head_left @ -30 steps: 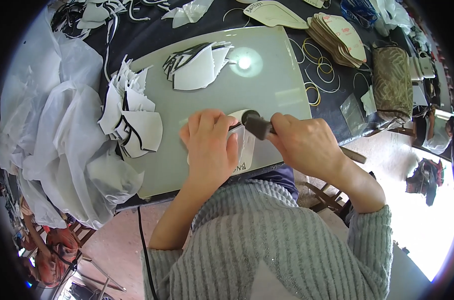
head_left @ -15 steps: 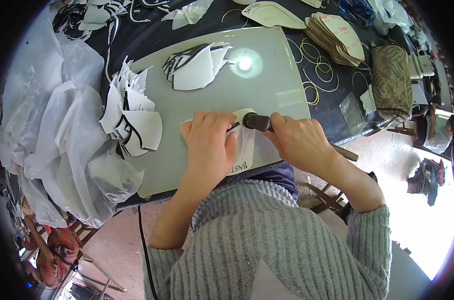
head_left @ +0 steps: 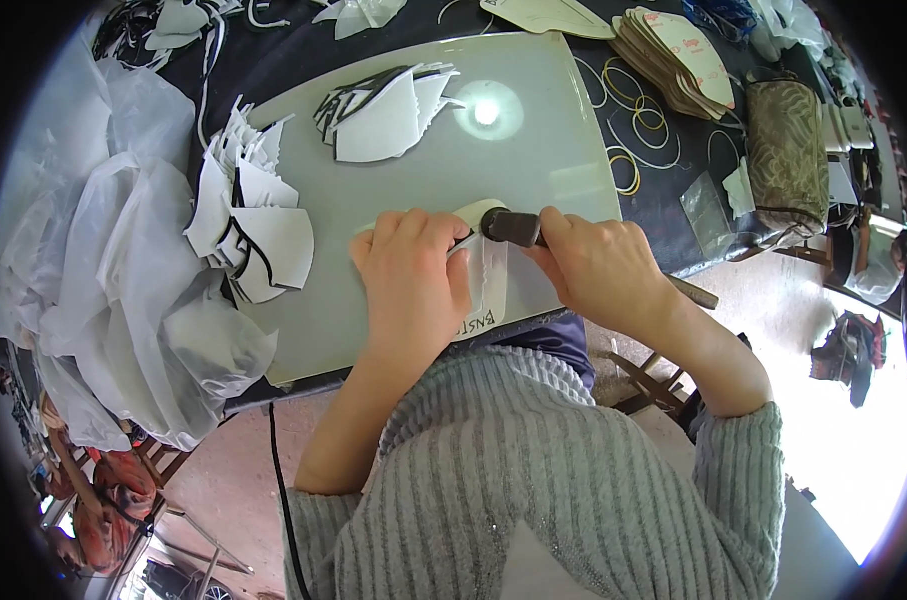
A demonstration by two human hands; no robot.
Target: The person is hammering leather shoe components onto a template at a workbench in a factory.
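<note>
My right hand (head_left: pixel 601 262) is closed round the handle of a hammer (head_left: pixel 513 229), whose dark head rests at the rounded top edge of a cream template (head_left: pixel 495 284) with handwriting on it. The end of the wooden handle sticks out past my wrist. Just left of the hammer head, my left hand (head_left: pixel 410 280) presses down with its fingers together, the thumb and forefinger at a thin black strip (head_left: pixel 462 242) along a piece on the template. That piece is mostly hidden under the hand. A grey board (head_left: pixel 538 120) lies under the work.
White black-edged pieces lie in two piles, one on the board (head_left: pixel 378 125) and one at its left edge (head_left: pixel 278 245). Plastic bags (head_left: pixel 123 250) fill the left side. Cut shapes (head_left: pixel 673 55), loose yellow and white rings (head_left: pixel 641 130) and a patterned pouch (head_left: pixel 788 150) are at the right.
The whole view has shifted slightly. The hammer head stays at the template's upper edge and both hands keep nearly the same hold.
</note>
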